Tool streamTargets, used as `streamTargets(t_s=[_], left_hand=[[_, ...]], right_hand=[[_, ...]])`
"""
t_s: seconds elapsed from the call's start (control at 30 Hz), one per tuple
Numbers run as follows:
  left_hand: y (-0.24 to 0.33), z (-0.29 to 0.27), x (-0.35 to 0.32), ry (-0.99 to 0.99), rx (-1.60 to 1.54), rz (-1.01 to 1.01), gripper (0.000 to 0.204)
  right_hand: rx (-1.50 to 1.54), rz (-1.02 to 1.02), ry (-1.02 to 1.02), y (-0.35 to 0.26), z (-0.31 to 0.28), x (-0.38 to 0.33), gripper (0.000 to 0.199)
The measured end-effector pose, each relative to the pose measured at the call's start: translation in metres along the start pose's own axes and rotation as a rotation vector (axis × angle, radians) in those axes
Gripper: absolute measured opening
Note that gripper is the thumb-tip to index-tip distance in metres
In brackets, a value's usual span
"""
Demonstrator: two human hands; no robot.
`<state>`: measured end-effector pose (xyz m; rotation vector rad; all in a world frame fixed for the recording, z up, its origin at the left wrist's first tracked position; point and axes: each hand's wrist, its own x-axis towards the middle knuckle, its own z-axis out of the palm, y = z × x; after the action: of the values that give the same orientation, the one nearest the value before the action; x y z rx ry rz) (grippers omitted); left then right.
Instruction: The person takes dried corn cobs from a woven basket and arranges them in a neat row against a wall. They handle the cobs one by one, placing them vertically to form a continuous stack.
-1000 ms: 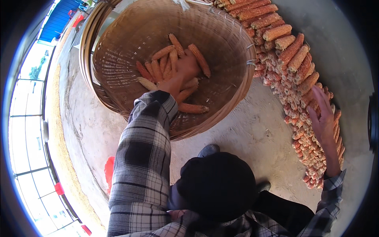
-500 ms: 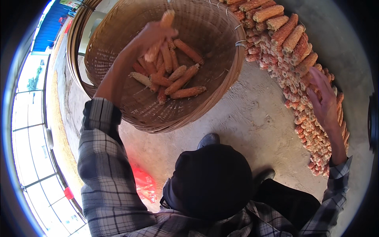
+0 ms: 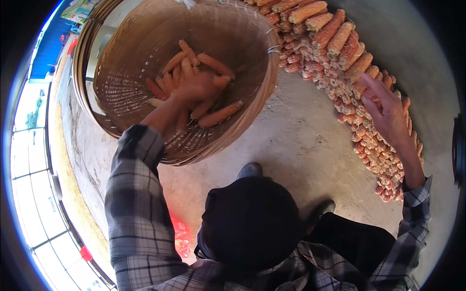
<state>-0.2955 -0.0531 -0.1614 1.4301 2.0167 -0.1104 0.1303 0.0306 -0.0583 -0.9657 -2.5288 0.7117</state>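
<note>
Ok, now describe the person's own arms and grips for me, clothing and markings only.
The left sleeve and right sleeve are long, in black, grey and white plaid crossed by thin dark lines. The left grip and right grip are bare hands, without gloves. Blur on the left grip hides finer details, such as any ring.

On my feed I record: basket (image 3: 238,29), tan, woven; cobs (image 3: 217,66) within its rim, orange-brown; one redder cob (image 3: 155,89) toward its left edge; left sleeve (image 3: 138,208), black-grey-white plaid; bag (image 3: 181,237), red.
</note>
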Motion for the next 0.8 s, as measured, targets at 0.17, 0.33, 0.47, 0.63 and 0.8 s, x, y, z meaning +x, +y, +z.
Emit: streamTargets(t_s=[0.17, 0.33, 0.47, 0.63, 0.8], left_hand=[[-0.006, -0.076, -0.049, -0.12, -1.02, 0.231, 0.05], [0.059, -0.107, -0.089, -0.135, -1.364, 0.535, 0.061], [0.13, -0.106, -0.078, -0.209, -1.455, 0.734, 0.064], [0.231, -0.084, -0.066, -0.276, -1.674, 0.716, 0.038], [0.277, -0.033, -0.037, -0.298, -1.882, 0.546, 0.034]], right_hand=[[0.063, 0.031, 0.042, -0.007, 0.003, -0.002, 0.05], [0.188, -0.018, 0.094, -0.02, -0.002, 0.011, 0.047], [0.484, 0.061, 0.083, -0.045, -0.014, 0.02, 0.042], [0.786, 0.033, 0.13, -0.053, -0.033, 0.012, 0.047], [0.574, 0.048, 0.23, -0.022, -0.054, -0.012, 0.046]])
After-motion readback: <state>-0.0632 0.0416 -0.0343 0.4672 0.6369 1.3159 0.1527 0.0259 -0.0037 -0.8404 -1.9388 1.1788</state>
